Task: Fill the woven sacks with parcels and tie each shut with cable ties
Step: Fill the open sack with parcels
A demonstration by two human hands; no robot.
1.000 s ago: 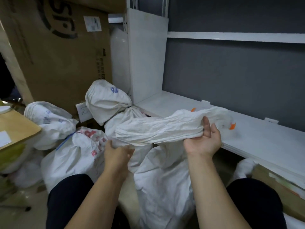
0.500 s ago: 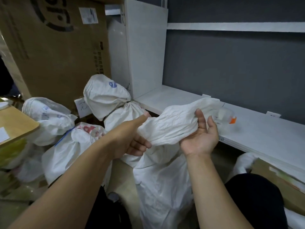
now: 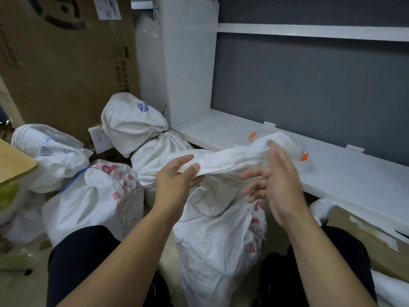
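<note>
White woven sack (image 3: 217, 240) (contents hidden), neck gripped by left hand (image 3: 177, 180).

Left hand (image 3: 177, 180): earlier reaching under the twisted sack neck (image 3: 232, 161) at frame centre, now pinching its left end.
Right hand (image 3: 274, 180): earlier cupped palm-up under the neck, now off it, motion-blurred, fingers spread, right of centre.

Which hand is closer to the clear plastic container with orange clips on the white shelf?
Right. The right hand is just before the clear plastic container; the left hand grips the sack neck farther left.
</note>
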